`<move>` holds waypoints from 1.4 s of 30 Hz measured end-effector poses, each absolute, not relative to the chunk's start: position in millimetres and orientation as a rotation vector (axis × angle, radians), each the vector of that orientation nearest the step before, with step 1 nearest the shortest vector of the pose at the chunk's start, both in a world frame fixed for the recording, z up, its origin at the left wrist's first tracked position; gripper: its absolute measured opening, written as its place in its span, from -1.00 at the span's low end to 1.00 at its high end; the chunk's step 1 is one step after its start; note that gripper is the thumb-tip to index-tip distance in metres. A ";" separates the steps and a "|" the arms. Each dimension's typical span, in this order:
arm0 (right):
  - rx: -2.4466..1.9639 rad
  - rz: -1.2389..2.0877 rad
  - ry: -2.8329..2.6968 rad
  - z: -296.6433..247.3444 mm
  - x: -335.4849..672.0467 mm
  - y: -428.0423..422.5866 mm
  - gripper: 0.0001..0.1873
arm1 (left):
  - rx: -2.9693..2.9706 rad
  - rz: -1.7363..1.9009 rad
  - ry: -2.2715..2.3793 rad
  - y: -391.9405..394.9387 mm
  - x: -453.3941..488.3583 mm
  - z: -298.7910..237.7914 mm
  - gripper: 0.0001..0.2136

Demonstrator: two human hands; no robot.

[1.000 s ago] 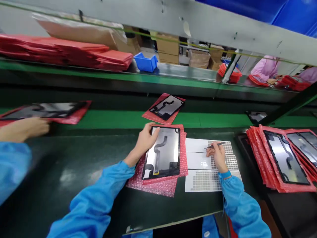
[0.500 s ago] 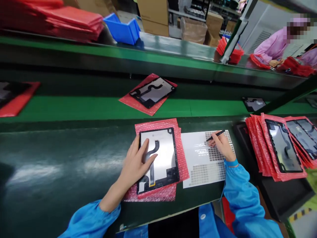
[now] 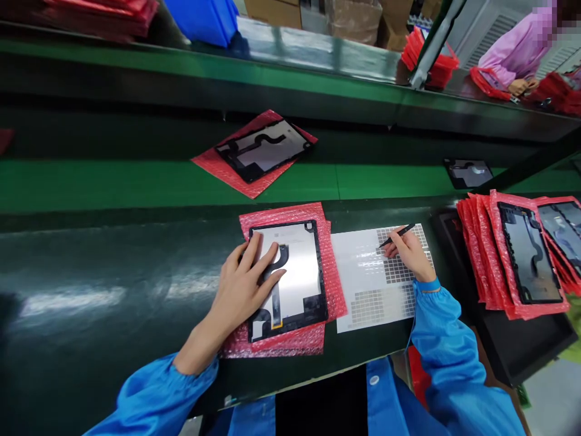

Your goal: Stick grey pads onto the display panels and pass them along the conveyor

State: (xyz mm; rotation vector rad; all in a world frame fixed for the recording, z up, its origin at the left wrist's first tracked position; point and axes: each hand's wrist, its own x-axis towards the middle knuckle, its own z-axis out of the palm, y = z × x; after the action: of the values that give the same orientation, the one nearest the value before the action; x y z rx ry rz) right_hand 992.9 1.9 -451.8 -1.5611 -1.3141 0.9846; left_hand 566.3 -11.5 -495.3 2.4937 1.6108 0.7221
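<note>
A black-framed tablet panel (image 3: 297, 272) with a silver back and a dark ribbon cable lies on red bubble wrap (image 3: 336, 290) in front of me. My left hand (image 3: 242, 287) rests flat on its left half, fingers spread over the cable. To the right lie white sheets of small grey stickers (image 3: 363, 275). My right hand (image 3: 411, 254) pinches black tweezers (image 3: 399, 235) with their tip on the top sticker grid.
Another panel on red wrap (image 3: 258, 148) sits on the green conveyor belt (image 3: 136, 181), and a small dark panel (image 3: 467, 172) lies further right. A stack of wrapped panels (image 3: 517, 254) stands at my right. A person in pink (image 3: 517, 54) works across the line.
My left hand moved from the panel's top left corner onto its face and lies flat there. The view tilted down and left. A neighbour's hand and sleeve at the left left the view.
</note>
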 end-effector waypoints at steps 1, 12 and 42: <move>-1.558 0.996 -1.307 -451.8 993.4 2.7 -0.47 | 2.495 0.713 1.619 -11.5 566.4 -494.6 -0.42; -1.556 1.054 -1.244 -446.2 998.7 2.9 -0.51 | 2.467 0.722 1.628 -8.4 566.4 -492.5 -0.42; -1.536 1.006 -1.153 -441.8 989.6 3.5 -0.51 | 1.577 0.555 1.769 -42.2 550.7 -442.4 -0.58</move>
State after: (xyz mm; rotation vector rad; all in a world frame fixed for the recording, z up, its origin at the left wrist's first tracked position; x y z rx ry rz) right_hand 989.6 3.5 -441.8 -1.5357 -1.1530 1.0065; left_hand 550.7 -42.2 -442.4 1.5773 1.7694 0.5553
